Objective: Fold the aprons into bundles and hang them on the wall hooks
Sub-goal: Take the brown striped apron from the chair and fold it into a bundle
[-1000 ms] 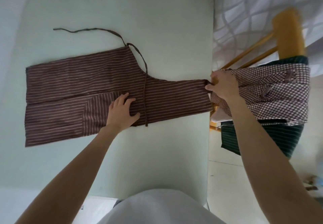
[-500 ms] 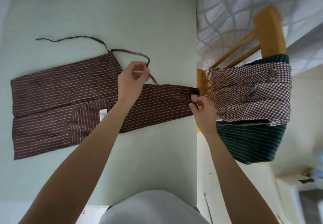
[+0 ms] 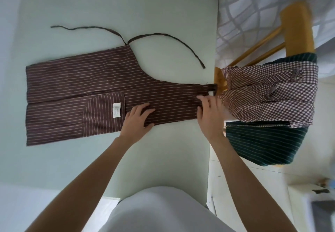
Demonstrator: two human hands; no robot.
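Observation:
A brown striped apron (image 3: 87,90), folded lengthwise, lies flat across the pale green table (image 3: 108,10), its bib end reaching the table's right edge. Two thin brown ties (image 3: 174,41) trail off its upper edge onto the bare tabletop. My left hand (image 3: 137,117) rests flat on the apron's near edge, fingers spread. At the bib end my right hand (image 3: 208,112) presses on the cloth with its fingers fairly straight. A white label (image 3: 116,110) shows on the pocket.
A wooden chair (image 3: 297,28) stands right of the table, draped with a checked apron (image 3: 272,90) over a dark green striped apron (image 3: 266,146). A patterned curtain hangs behind. No wall hooks are in view.
My left hand let go of the tie, which now lies out on the table, and came down flat on the apron. My right hand shifted along the bib end.

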